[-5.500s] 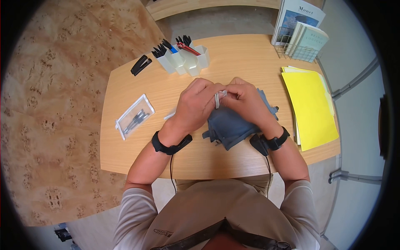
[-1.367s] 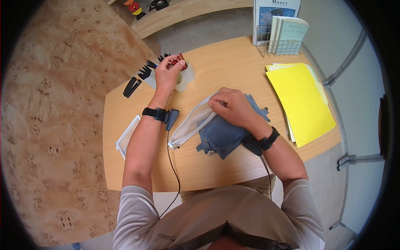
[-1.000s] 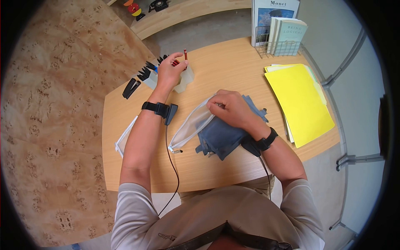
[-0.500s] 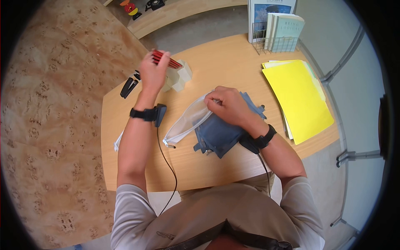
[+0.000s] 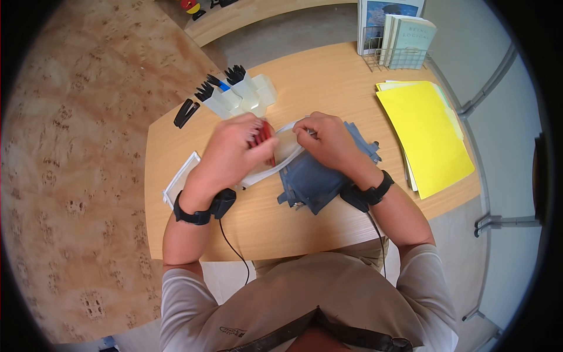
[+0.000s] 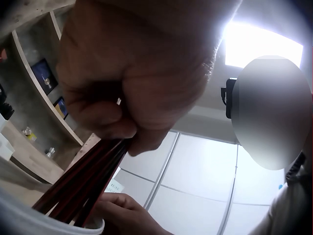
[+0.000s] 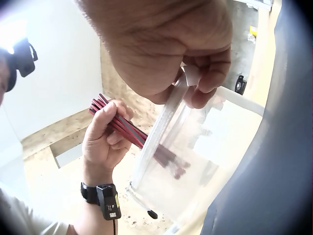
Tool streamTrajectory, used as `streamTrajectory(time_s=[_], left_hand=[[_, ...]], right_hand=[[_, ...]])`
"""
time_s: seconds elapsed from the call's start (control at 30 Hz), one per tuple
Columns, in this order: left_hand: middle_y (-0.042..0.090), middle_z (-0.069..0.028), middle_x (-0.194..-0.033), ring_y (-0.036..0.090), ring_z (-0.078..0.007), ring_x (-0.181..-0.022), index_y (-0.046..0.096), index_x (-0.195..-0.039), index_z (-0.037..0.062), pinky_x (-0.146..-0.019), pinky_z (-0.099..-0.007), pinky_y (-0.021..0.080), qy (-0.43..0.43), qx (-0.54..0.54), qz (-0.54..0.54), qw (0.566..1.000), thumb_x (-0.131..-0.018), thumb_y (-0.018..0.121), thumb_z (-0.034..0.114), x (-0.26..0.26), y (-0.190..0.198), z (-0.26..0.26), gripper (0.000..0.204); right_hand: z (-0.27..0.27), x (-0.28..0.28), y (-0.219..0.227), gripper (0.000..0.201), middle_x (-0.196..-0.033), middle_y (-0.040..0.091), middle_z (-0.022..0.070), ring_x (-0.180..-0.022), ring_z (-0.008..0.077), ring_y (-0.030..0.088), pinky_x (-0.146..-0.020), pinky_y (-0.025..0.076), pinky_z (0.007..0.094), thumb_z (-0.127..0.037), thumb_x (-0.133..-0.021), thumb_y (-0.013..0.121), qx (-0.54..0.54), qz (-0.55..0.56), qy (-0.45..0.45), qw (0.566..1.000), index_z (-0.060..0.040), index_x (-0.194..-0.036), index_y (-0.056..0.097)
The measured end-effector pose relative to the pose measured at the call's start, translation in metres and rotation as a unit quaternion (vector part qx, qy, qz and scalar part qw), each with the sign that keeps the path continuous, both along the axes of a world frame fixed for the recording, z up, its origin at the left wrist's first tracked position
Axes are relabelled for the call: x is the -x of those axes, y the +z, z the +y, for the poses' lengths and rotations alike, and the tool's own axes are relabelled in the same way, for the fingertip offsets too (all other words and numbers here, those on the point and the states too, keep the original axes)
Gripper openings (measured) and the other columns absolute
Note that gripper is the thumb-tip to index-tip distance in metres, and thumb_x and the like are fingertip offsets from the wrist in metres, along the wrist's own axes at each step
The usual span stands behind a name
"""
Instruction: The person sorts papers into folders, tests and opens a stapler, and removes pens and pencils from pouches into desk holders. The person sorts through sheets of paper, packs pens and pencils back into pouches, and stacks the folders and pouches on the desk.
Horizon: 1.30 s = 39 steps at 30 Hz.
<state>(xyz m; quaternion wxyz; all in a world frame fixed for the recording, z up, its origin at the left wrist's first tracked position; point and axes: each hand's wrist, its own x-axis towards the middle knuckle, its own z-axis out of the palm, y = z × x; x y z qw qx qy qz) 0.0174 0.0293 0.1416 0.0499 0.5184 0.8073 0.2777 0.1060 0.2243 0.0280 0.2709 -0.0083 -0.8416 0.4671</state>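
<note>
The left hand (image 5: 234,146) grips a bundle of red pencils (image 5: 265,141) over the mouth of a clear pouch with a white edge (image 5: 265,174). In the right wrist view the lower ends of the red pencils (image 7: 128,131) show through the pouch wall (image 7: 215,142), while the left hand (image 7: 105,139) stays outside. Pinched at its edge by the right hand (image 5: 332,144), the pouch hangs open. Seen from the left wrist, the pencils (image 6: 83,186) point down past the white rim. A blue-grey pouch (image 5: 314,182) lies beneath the right hand.
A pale pen holder (image 5: 249,97) with black pens stands at the back, beside a black stapler (image 5: 186,113). Another white-edged clear pouch (image 5: 180,175) lies at the left. Yellow folders (image 5: 427,138) lie at the right, and a wire rack (image 5: 410,58) holds books behind them.
The left hand has carried the red pencils from the pen holder toward the body, to the clear pouch. The right hand keeps its hold on the pouch edge, which was raised and opened earlier.
</note>
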Motion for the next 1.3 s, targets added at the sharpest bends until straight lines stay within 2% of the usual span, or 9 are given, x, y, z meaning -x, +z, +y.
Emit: streamTrajectory(time_s=[0.03, 0.17, 0.4, 0.67, 0.83, 0.9, 1.03, 1.23, 1.3], left_hand=[[0.066, -0.0176, -0.081, 0.067, -0.0267, -0.072, 0.067, -0.085, -0.0029, -0.069, -0.0367, 0.051, -0.024, 0.047, -0.015, 0.999, -0.085, 0.072, 0.012, 0.000, -0.005, 0.004, 0.016], [0.068, -0.0236, -0.087, 0.065, -0.0438, -0.085, 0.069, -0.086, -0.0019, -0.075, -0.0499, 0.052, -0.006, 0.156, 0.083, 0.984, -0.082, 0.069, 0.016, -0.002, -0.032, 0.018, 0.018], [0.069, -0.0224, -0.089, 0.067, -0.0427, -0.089, 0.070, -0.094, 0.0005, -0.076, -0.0497, 0.053, 0.025, 0.262, 0.119, 0.957, -0.085, 0.074, 0.023, 0.001, -0.051, 0.020, 0.025], [0.069, -0.0139, -0.093, 0.066, -0.0309, -0.079, 0.070, -0.104, 0.0005, -0.069, -0.0382, 0.052, 0.064, -0.018, 0.044, 0.997, -0.091, 0.073, 0.015, 0.015, -0.044, -0.016, 0.020], [0.069, -0.0140, -0.097, 0.066, -0.0260, -0.079, 0.066, -0.117, 0.0024, -0.070, -0.0368, 0.052, 0.086, -0.054, 0.022, 0.995, -0.090, 0.073, 0.011, 0.012, -0.056, -0.032, 0.029], [0.069, -0.0157, -0.100, 0.067, -0.0240, -0.082, 0.064, -0.123, 0.0034, -0.072, -0.0365, 0.053, 0.026, -0.018, 0.062, 0.998, -0.091, 0.072, 0.010, 0.015, -0.065, -0.041, 0.034], [0.069, -0.0187, -0.107, 0.067, -0.0365, -0.098, 0.067, -0.116, 0.0030, -0.085, -0.0440, 0.053, 0.126, 0.001, -0.045, 0.991, -0.089, 0.072, 0.013, 0.016, -0.077, -0.058, 0.029], [0.069, -0.0195, -0.085, 0.066, -0.0397, -0.081, 0.068, -0.103, 0.0004, -0.072, -0.0410, 0.052, 0.201, -0.085, -0.099, 0.971, -0.092, 0.068, 0.010, 0.011, -0.088, -0.077, 0.015], [0.066, -0.0115, -0.079, 0.062, -0.0212, -0.069, 0.067, -0.106, 0.0004, -0.066, -0.0326, 0.049, 0.187, -0.075, -0.087, 0.976, -0.095, 0.067, 0.011, 0.016, -0.096, -0.083, 0.015]], right_hand=[[-0.001, -0.001, 0.001, 0.014, -0.081, 0.068, 0.0197, -0.078, 0.0385, 0.066, -0.073, 0.054, 0.0451, -0.012, -0.085, 0.065, 0.002, -0.009, 0.002, 1.000, -0.0020, -0.087, 0.075], [-0.002, -0.001, -0.001, 0.015, -0.082, 0.068, 0.0197, -0.078, 0.0390, 0.066, -0.074, 0.054, 0.0455, -0.012, -0.084, 0.065, -0.011, -0.009, 0.012, 1.000, -0.0023, -0.088, 0.075], [0.001, -0.002, -0.001, 0.020, -0.087, 0.068, 0.0211, -0.083, 0.0402, 0.066, -0.077, 0.054, 0.0458, -0.012, -0.081, 0.067, -0.027, -0.025, 0.015, 0.999, -0.0016, -0.095, 0.075], [0.008, 0.000, -0.004, 0.030, -0.093, 0.068, 0.0203, -0.084, 0.0376, 0.068, -0.081, 0.055, 0.0444, -0.015, -0.080, 0.071, -0.007, -0.031, -0.014, 0.999, -0.0017, -0.107, 0.075], [0.008, 0.004, -0.004, 0.031, -0.093, 0.069, 0.0180, -0.078, 0.0289, 0.069, -0.077, 0.056, 0.0392, -0.018, -0.083, 0.073, 0.028, -0.049, -0.024, 0.998, -0.0018, -0.108, 0.075], [0.008, 0.003, -0.004, 0.030, -0.093, 0.069, 0.0171, -0.076, 0.0283, 0.069, -0.075, 0.056, 0.0383, -0.017, -0.083, 0.073, 0.016, -0.049, -0.021, 0.998, -0.0019, -0.109, 0.075], [0.010, 0.003, -0.005, 0.029, -0.095, 0.069, 0.0155, -0.072, 0.0265, 0.067, -0.073, 0.055, 0.0363, -0.015, -0.084, 0.072, 0.007, -0.027, -0.019, 0.999, -0.0017, -0.109, 0.075], [0.003, -0.012, 0.033, 0.029, -0.096, 0.069, 0.0152, -0.077, 0.0274, 0.067, -0.074, 0.055, 0.0369, -0.020, -0.084, 0.077, -0.064, -0.096, 0.048, 0.992, -0.0022, -0.106, 0.075], [0.008, -0.007, 0.028, 0.029, -0.097, 0.069, 0.0159, -0.081, 0.0289, 0.067, -0.076, 0.055, 0.0385, -0.022, -0.083, 0.079, -0.104, -0.136, 0.048, 0.984, -0.0028, -0.104, 0.075]])
